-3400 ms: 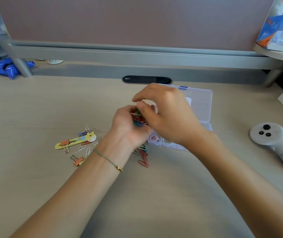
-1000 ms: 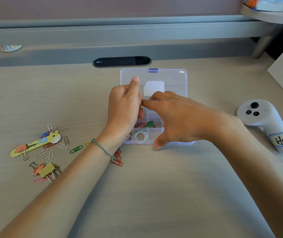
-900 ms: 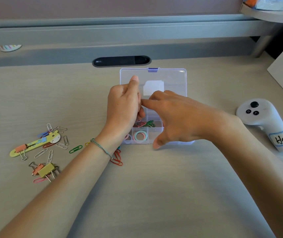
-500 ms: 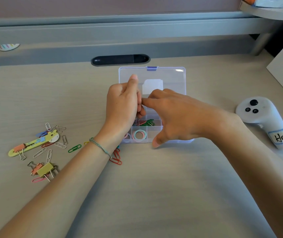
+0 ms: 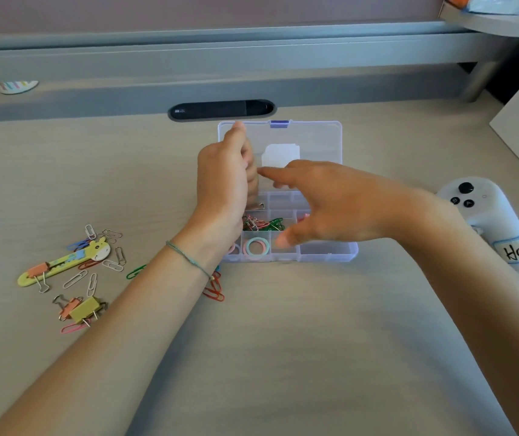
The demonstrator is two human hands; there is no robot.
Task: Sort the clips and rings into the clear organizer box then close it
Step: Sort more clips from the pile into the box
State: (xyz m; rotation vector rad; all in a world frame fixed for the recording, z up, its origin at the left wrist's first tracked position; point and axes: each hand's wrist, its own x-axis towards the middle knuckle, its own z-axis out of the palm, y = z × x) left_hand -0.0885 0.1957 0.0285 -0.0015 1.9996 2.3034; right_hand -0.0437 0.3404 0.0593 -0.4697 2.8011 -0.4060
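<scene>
The clear organizer box (image 5: 327, 253) lies open on the desk, its lid (image 5: 314, 136) folded back flat. Pink and mint rings (image 5: 255, 247) sit in a front compartment, and coloured paper clips (image 5: 262, 224) fill the one behind. My left hand (image 5: 223, 184) stands on edge over the box's left side, fingers curled around clips, with a metal clip end showing beneath. My right hand (image 5: 340, 209) hovers over the box, fingers stretched toward the left palm. Loose paper clips (image 5: 113, 247), red clips (image 5: 215, 291) and binder clips (image 5: 83, 309) lie to the left.
A yellow giraffe cutter (image 5: 63, 262) with an orange binder clip on it lies among the loose clips. A white controller (image 5: 491, 215) rests at the right. A black cable slot (image 5: 220, 110) sits behind the box, below the grey partition rail.
Since the earliest frame both hands have moved from above the clip pile to over the open box. In the last second my right hand's fingers spread slightly; the left hand stays put.
</scene>
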